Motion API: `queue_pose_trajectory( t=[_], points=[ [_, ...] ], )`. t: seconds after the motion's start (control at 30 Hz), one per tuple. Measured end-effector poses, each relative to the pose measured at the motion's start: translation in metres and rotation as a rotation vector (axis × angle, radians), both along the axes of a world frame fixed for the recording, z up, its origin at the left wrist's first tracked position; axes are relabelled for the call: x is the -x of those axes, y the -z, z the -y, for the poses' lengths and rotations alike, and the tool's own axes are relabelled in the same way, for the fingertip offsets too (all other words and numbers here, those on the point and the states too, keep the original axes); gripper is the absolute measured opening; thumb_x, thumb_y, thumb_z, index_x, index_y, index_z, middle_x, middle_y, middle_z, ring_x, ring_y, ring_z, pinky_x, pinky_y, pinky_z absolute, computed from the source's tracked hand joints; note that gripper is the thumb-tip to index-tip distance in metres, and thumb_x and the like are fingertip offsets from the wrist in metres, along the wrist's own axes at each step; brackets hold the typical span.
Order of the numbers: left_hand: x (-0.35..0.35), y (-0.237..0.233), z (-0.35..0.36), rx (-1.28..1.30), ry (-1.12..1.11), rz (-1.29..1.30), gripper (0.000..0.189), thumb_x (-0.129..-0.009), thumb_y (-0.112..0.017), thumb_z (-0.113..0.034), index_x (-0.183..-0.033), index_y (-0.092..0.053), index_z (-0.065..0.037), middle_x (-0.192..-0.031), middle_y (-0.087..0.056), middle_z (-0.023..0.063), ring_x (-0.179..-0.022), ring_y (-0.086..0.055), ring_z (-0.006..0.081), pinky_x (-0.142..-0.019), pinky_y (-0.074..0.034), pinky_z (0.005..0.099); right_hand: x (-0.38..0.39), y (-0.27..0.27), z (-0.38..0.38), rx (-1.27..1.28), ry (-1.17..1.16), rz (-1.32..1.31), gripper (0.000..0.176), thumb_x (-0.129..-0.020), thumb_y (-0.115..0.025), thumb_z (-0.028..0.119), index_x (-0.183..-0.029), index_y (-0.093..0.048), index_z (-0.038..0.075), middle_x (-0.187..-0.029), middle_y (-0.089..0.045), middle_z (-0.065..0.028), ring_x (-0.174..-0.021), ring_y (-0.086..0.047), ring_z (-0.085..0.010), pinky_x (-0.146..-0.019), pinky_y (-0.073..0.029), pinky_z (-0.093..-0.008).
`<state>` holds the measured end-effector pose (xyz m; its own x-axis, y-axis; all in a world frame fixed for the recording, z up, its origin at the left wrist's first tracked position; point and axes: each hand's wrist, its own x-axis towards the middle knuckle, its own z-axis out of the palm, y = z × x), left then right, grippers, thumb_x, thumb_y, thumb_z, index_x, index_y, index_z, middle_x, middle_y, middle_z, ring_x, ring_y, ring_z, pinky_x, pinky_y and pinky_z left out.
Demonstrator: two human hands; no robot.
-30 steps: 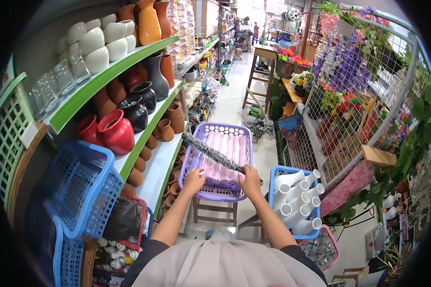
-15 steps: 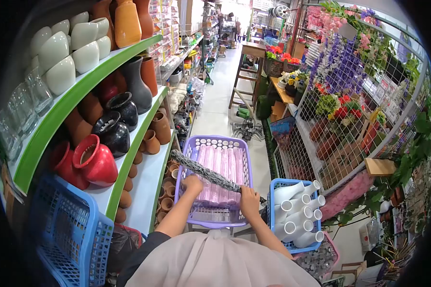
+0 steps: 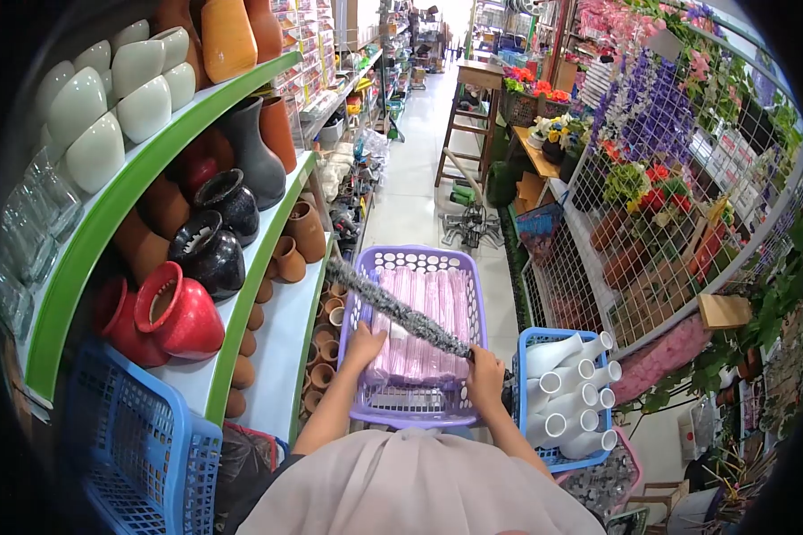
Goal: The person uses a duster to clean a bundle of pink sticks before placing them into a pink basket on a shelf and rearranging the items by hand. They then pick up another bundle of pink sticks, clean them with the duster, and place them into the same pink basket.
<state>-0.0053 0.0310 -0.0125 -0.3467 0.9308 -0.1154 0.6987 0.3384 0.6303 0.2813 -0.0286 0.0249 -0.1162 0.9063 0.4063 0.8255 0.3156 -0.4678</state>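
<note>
My right hand (image 3: 485, 379) is closed around the black handle end of a fluffy grey duster (image 3: 401, 314). The duster lies slantwise above a purple plastic basket (image 3: 477, 303), its far end reaching past the left rim. Inside the basket are several long pink packages (image 3: 417, 357) in clear plastic, set side by side. My left hand (image 3: 364, 346) is at the basket's left side, against the edge of the packages. Its thumb points right, apart from the fingers, which are partly hidden.
A blue basket (image 3: 525, 392) of white vases (image 3: 569, 401) stands at right. Green-edged shelves (image 3: 268, 241) with red pots (image 3: 183, 312), black pots (image 3: 210, 254) and white bowls (image 3: 85, 111) line the left. An empty blue basket (image 3: 178, 446) is below them. A wire rack (image 3: 687, 196) bears artificial flowers.
The view has shifted, so the basket and both hands sit farther right in the picture. My left thumb is now spread out more. The duster stays in my right hand.
</note>
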Motion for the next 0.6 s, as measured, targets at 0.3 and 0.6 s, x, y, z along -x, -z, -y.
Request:
queue_pose_trajectory(
  t=[0.3,0.6],
  points=[
    [0.017,-0.031,0.021,-0.226,0.006,1.264,0.052,-0.091,-0.059,-0.029,-0.129,-0.045,0.004,-0.104,-0.061,0.0131,-0.087,-0.063,0.0188,-0.076,-0.052,0.0315,-0.009,-0.014,0.005,0.049,0.115,-0.384,0.039,-0.083,-0.06,0.009,-0.121,-0.053,0.006,-0.097,-0.064,-0.018,-0.09,-0.061,-0.0356,-0.077,-0.045,-0.0423],
    [0.008,-0.088,0.033,-0.093,0.172,1.705,0.053,-0.095,-0.041,-0.048,-0.108,-0.058,0.0,-0.08,-0.06,0.0086,-0.07,-0.059,0.0182,-0.063,-0.051,0.0301,-0.016,-0.063,0.027,0.188,-0.127,-0.199,0.024,-0.082,-0.067,0.021,-0.097,-0.058,0.005,-0.074,-0.062,-0.0174,-0.07,-0.062,-0.0369,-0.062,-0.046,-0.0438]
  ],
)
